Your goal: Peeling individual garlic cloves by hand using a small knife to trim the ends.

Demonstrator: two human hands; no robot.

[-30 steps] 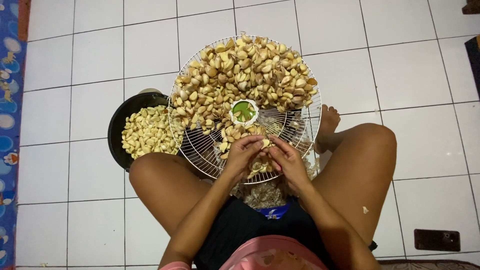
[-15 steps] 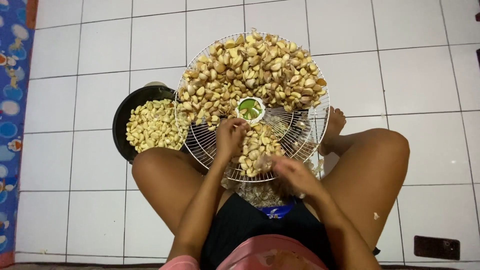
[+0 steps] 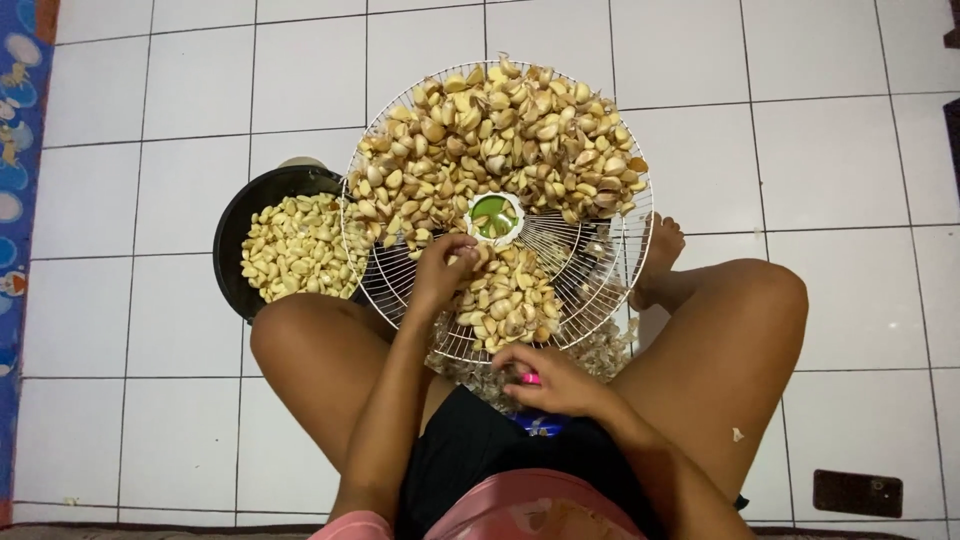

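A round white wire grille [image 3: 610, 275] lies on the tiled floor between my knees, heaped with unpeeled garlic cloves [image 3: 490, 145]. My left hand [image 3: 442, 268] reaches onto the grille, fingers pinched on a clove just below the green and white hub [image 3: 494, 216]. My right hand [image 3: 548, 380] is drawn back near my lap, below the grille's near rim, curled around a small pink-handled tool [image 3: 528, 379]. Papery garlic skins [image 3: 598, 352] lie piled under the near rim.
A black bowl [image 3: 240, 215] of peeled cloves [image 3: 295, 245] sits to the left of the grille, by my left knee. A blue patterned mat [image 3: 15, 200] runs along the left edge. A dark phone-like slab [image 3: 857, 493] lies at the lower right.
My hands have separated: the left moved up onto the grille toward the hub, the right pulled back to my lap. The view shifted slightly.
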